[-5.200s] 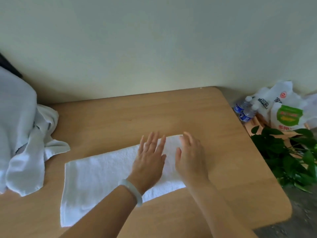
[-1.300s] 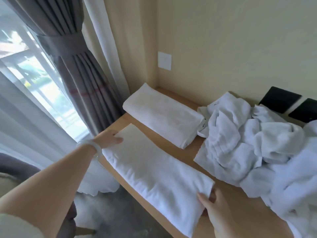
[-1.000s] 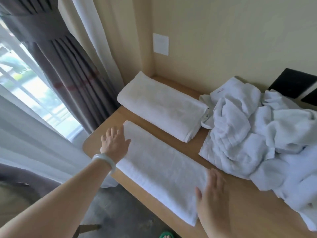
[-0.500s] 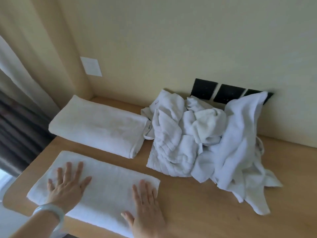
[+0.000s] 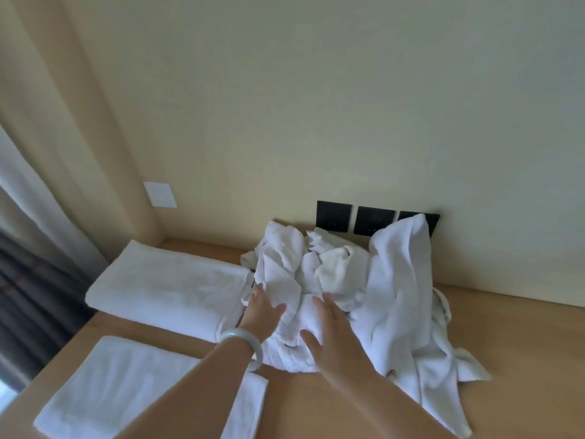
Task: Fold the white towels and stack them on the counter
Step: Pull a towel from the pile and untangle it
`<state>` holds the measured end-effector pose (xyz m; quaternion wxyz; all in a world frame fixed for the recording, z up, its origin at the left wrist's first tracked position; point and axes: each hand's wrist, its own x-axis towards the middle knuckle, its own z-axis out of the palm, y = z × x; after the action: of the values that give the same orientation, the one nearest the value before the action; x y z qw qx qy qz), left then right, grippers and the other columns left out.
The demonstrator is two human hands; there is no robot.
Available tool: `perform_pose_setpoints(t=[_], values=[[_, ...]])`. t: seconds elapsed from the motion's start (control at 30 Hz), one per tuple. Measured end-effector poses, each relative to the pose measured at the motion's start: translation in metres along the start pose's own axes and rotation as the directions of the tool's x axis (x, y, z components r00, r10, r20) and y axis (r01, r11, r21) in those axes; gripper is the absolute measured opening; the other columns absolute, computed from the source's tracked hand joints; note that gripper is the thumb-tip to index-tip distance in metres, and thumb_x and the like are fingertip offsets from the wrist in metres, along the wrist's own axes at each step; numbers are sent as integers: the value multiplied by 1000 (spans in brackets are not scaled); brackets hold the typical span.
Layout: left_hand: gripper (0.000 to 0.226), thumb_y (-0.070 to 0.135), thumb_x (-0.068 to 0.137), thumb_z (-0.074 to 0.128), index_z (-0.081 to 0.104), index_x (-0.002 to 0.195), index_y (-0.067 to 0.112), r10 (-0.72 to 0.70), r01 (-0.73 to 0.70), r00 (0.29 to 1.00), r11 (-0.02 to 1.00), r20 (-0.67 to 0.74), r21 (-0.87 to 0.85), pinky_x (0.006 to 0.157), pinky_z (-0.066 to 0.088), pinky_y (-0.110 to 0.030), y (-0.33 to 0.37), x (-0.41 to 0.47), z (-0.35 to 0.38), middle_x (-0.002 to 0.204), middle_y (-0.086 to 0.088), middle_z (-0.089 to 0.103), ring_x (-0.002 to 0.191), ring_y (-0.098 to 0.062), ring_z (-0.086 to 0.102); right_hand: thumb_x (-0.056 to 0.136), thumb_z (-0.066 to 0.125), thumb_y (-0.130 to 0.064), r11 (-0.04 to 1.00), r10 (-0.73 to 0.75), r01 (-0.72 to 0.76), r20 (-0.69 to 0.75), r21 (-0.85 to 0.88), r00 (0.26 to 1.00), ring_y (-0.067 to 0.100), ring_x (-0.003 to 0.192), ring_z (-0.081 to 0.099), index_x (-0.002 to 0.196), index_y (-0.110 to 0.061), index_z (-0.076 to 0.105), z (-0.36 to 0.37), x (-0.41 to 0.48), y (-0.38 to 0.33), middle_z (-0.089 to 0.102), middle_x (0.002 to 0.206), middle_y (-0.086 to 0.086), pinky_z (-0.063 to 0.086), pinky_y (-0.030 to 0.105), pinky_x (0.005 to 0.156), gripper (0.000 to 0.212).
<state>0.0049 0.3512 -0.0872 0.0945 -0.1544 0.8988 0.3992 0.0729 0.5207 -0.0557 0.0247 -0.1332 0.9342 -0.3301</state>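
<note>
I record both hands forward of me over the counter (image 5: 512, 353). The left hand (image 5: 262, 315) lies at the left near edge of the pile (image 5: 399, 289) of unfolded white towels, fingers straight and slightly spread, tips on the cloth; it grips nothing. A pale bangle (image 5: 245, 340) sits on that wrist. The right hand (image 5: 337, 339) is just beside it at the pile's near face, fingers straight and fanned, thumb out to the left; nothing is pinched. From this angle I cannot tell whether its palm presses the cloth or hovers just above it. The pile is crumpled and heaped against the wall (image 5: 316, 106), with one long towel draped down its right side and trailing toward the counter's near edge. Behind the pile three black sockets (image 5: 334, 217) are set in the wall; cloth partly covers the rightmost. Two folded towels lie left of the pile. The far towel (image 5: 164, 286), thick and folded, runs from the corner and meets the pile's left side. The near towel (image 5: 107, 388), flat and folded, lies at the counter's near left corner, apart from the far towel, with the left forearm passing above its right end. A white switch plate (image 5: 160, 194) is on the wall above the far towel. A curtain (image 5: 34, 299) hangs at the left edge.
</note>
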Motion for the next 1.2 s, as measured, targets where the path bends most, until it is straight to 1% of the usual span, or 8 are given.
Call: perform_pose_setpoints(t=[0.17,0.5,0.63,0.7,0.83,0.97,1.1,1.2], values=[[40,28,95,57,53,125,2,-86,93,994,990,-63,109,92,47,-32,26,23,-1,119,-13,59,111,-30,58,100,47,-31,1000,-4,4,55,9,998,10,148,8,152,-23,12,-48,33,12,0,162,-7,23,23,114,64],[12,23,97,57,67,102,19,340,-347,937,929,-77,-128,72,47,-23,142,-44,-48,90,2,67,82,-14,60,81,65,-9,932,-5,-46,142,360,990,11,107,55,133,-18,39,-106,52,-2,56,116,-5,44,17,85,58],[18,7,93,54,69,99,16,368,-402,913,882,-174,-246,78,49,-29,166,-37,-66,89,4,70,83,-15,63,81,59,-7,974,72,-88,-87,-207,994,27,115,47,134,-15,43,-149,71,47,47,131,5,38,23,94,56],[13,6,93,53,65,92,10,338,-375,920,908,-199,-190,68,44,-28,163,-25,-64,81,2,64,76,-18,56,81,65,-28,891,217,-230,-77,-392,973,33,131,34,149,-26,20,-156,76,75,21,153,6,34,36,105,82],[20,16,98,44,57,112,10,171,-186,960,982,-221,-45,88,48,-37,143,2,-37,109,-12,62,102,-34,59,78,72,-49,942,304,-272,151,-198,941,40,143,18,151,-40,-1,-138,77,102,-11,159,10,29,48,112,104],[43,12,98,46,34,135,-7,-77,83,949,997,-306,6,97,40,-40,121,8,-12,131,-27,48,120,-40,49,81,73,-41,962,258,-242,124,-129,958,33,131,39,150,-43,-8,-101,74,114,6,156,9,41,40,103,107],[43,16,98,50,34,135,4,368,-205,862,882,-348,424,103,31,-29,112,-4,12,131,-15,43,120,-25,40,94,52,-8,972,228,-227,-5,54,974,18,96,58,152,-28,15,-100,71,113,46,136,6,51,30,79,71],[40,14,93,61,43,129,11,628,-542,754,761,-195,356,99,35,-26,123,-16,32,122,-12,50,113,-21,44,95,52,-6,965,246,-230,-129,130,961,23,100,55,138,-10,41,-131,79,106,56,121,11,44,29,77,44]])
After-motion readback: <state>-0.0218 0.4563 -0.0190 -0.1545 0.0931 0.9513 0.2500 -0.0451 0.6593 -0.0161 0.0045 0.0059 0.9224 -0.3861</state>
